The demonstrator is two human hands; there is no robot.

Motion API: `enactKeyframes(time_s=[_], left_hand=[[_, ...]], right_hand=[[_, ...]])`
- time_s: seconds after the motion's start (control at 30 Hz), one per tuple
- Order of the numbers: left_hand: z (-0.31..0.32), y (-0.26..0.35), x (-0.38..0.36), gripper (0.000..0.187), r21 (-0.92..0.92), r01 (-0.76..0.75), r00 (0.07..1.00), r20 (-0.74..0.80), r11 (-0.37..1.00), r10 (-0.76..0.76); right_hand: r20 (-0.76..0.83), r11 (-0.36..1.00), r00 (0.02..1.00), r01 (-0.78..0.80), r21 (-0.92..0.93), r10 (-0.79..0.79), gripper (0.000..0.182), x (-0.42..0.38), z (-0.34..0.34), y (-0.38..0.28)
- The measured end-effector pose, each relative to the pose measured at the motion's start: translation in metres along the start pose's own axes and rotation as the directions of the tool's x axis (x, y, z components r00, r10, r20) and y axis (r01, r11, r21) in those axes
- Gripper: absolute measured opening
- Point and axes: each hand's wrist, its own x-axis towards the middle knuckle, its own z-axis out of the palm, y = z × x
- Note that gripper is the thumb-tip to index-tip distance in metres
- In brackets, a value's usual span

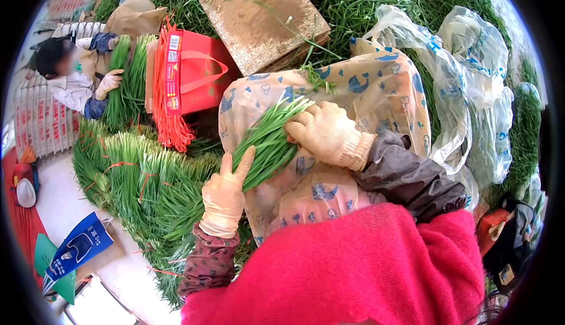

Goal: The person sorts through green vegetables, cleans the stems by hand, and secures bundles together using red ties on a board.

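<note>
A bunch of garlic chives [268, 142] lies slantwise over my lap, pale stem ends up and to the right, green leaves toward the lower left. My right hand [326, 132], in a cream knit glove, is closed around the bunch near its stem end. My left hand [225, 192], in a thin pale glove, is at the lower-left side of the leaves with two fingers stretched apart; its other fingers are partly hidden. Beneath the bunch, a plastic apron [388, 90] with blue whale prints covers my lap.
Tied chive bundles [141, 172] are heaped on the left. A red bag [197, 72] with red ties [168, 131] hangs ahead, beside a patterned board [265, 16]. Loose chives [376, 1] lie behind. Plastic bags [471, 84] are at right. A co-worker [79, 72] handles chives at left.
</note>
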Motion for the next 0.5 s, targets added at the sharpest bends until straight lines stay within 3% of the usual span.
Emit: enactKeyframes(time_s=[0.1, 0.13, 0.17, 0.23, 0.27, 0.33, 0.37, 0.4, 0.43, 0.47, 0.5], left_hand=[[0.005, 0.002, -0.001, 0.090, -0.004, 0.035, 0.999, -0.001, 0.999, -0.035], [0.004, 0.003, -0.001, 0.090, -0.003, 0.032, 0.999, 0.001, 0.999, -0.032], [0.003, 0.004, -0.001, 0.091, -0.022, 0.047, 0.999, 0.006, 0.999, -0.047], [0.002, 0.003, -0.001, 0.093, -0.039, 0.055, 0.998, 0.012, 0.998, -0.055], [0.002, 0.001, -0.003, 0.091, -0.104, 0.073, 0.997, 0.018, 0.992, -0.071], [0.001, -0.001, -0.004, 0.089, -0.167, 0.081, 0.997, 0.023, 0.983, -0.078], [-0.001, -0.001, -0.004, 0.084, -0.282, 0.102, 0.995, 0.012, 0.954, -0.103], [-0.002, -0.002, -0.004, 0.080, -0.394, 0.121, 0.992, 0.005, 0.911, -0.129], [0.000, -0.003, -0.005, 0.080, -0.392, 0.114, 0.992, 0.001, 0.913, -0.124], [0.002, -0.004, -0.006, 0.079, -0.467, 0.141, 0.987, 0.002, 0.873, -0.158], [0.003, -0.007, -0.007, 0.078, -0.537, 0.165, 0.981, 0.004, 0.828, -0.192]], right_hand=[[0.066, 0.998, 0.996, -0.061, 0.013, 0.060, 0.012, 0.007, -0.002, 0.013], [0.023, 0.995, 0.996, -0.082, 0.054, 0.081, 0.011, 0.009, -0.001, 0.019], [-0.045, 0.988, 0.991, -0.122, 0.095, 0.126, 0.009, 0.012, -0.002, 0.024], [-0.012, 0.932, 0.952, -0.297, 0.206, 0.306, 0.010, 0.016, -0.005, 0.038], [-0.180, 0.847, 0.877, -0.349, 0.400, 0.446, 0.015, 0.015, 0.003, 0.043], [-0.092, 0.668, 0.722, -0.574, 0.473, 0.686, 0.024, 0.015, 0.006, 0.061], [-0.021, 0.561, 0.640, -0.655, 0.507, 0.768, 0.027, 0.018, 0.005, 0.073], [-0.070, 0.524, 0.581, -0.668, 0.528, 0.811, 0.029, 0.020, 0.000, 0.084], [-0.116, 0.489, 0.519, -0.675, 0.552, 0.847, 0.031, 0.023, -0.006, 0.099], [0.022, 0.314, 0.436, -0.681, 0.662, 0.900, 0.035, 0.024, 0.002, 0.134], [-0.094, 0.333, 0.365, -0.677, 0.656, 0.926, 0.038, 0.030, -0.009, 0.143]])
